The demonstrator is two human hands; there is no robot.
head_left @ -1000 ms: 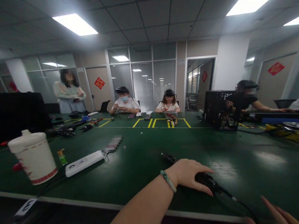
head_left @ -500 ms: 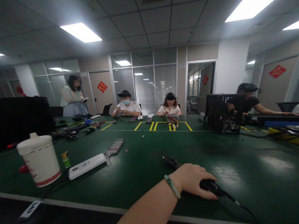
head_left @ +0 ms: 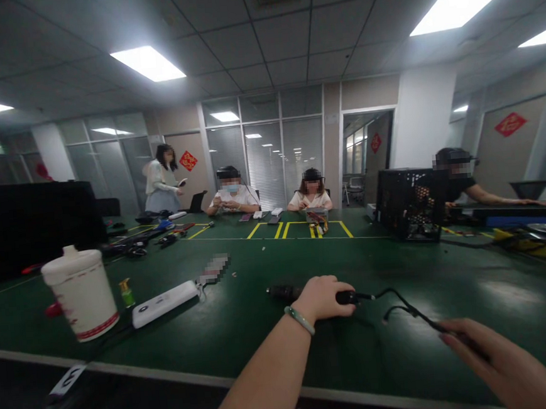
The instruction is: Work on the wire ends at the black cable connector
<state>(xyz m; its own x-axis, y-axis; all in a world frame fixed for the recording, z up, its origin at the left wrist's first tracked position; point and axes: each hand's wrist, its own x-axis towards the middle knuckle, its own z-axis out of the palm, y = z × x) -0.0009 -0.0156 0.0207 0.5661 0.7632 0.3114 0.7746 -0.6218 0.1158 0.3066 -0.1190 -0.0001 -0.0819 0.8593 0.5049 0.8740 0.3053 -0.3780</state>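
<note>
My left hand (head_left: 322,296), with a green bangle at the wrist, is closed over a black corded electric screwdriver (head_left: 282,292) lying low at the green table. The tool's metal tip points left and the cord leaves its right end. My right hand (head_left: 490,351) is at the lower right, its fingers closed on the black cord (head_left: 411,310). A short loose end of cord hangs near the middle of that stretch. The palm side of my left hand is hidden.
A white lidded cup (head_left: 82,295), a small green bottle (head_left: 127,293) and a white power bank (head_left: 165,303) stand or lie to the left. A black computer case (head_left: 410,206) is at the back right. Several people sit or stand around the green table (head_left: 246,345).
My left hand has moved left and slightly away with the screwdriver. My right hand has come into view holding the cord. The standing person across the room has moved right.
</note>
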